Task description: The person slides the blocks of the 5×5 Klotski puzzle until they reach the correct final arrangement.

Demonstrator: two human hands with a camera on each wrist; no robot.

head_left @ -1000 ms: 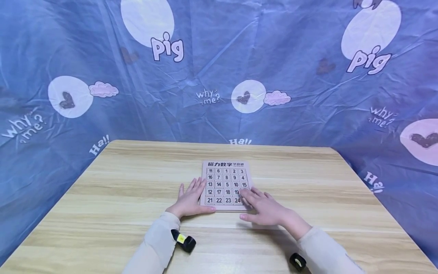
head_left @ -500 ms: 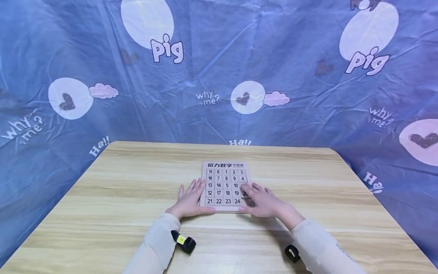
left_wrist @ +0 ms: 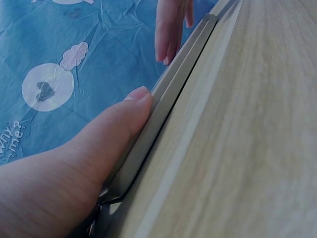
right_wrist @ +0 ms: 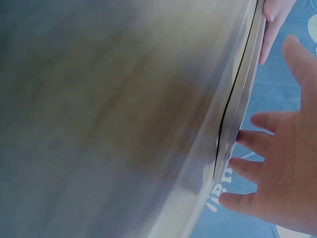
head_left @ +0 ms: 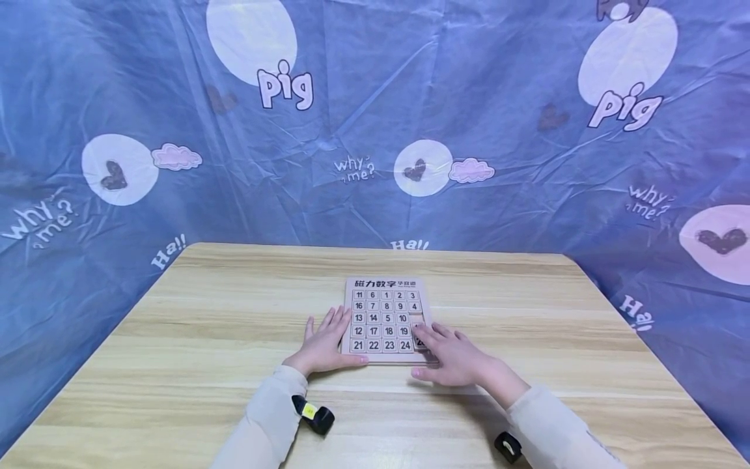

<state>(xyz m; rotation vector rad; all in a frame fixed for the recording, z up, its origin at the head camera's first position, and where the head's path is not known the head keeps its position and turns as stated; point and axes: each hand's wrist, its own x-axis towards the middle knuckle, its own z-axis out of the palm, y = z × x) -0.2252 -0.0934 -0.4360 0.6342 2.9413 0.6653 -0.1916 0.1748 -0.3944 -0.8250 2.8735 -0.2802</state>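
A flat number sliding puzzle (head_left: 387, 357) lies on the table, its numbered tiles in rows under a printed title. My left hand (head_left: 322, 345) rests along its left side with fingers extended. In the left wrist view, the left thumb (left_wrist: 116, 119) lies straight on the puzzle's front rim. My right hand (head_left: 454, 358) is at the lower right corner, its fingertips on the rightmost column, partly hiding the two lowest tiles there. An open slot (head_left: 415, 318) shows below tile 4. In the right wrist view the right hand's fingers (right_wrist: 247, 171) are spread and nearly straight.
The puzzle lies on a wood-grain table (head_left: 234, 293). A blue patterned curtain (head_left: 363, 98) hangs behind and beside it. Black straps with small devices (head_left: 319, 417) are on both wrists, over pale sleeves (head_left: 258, 417).
The right fingertips moved up the right column, then back down toward me. The tiles under them slid down, leaving a slot in the third row. The left hand stays in place.
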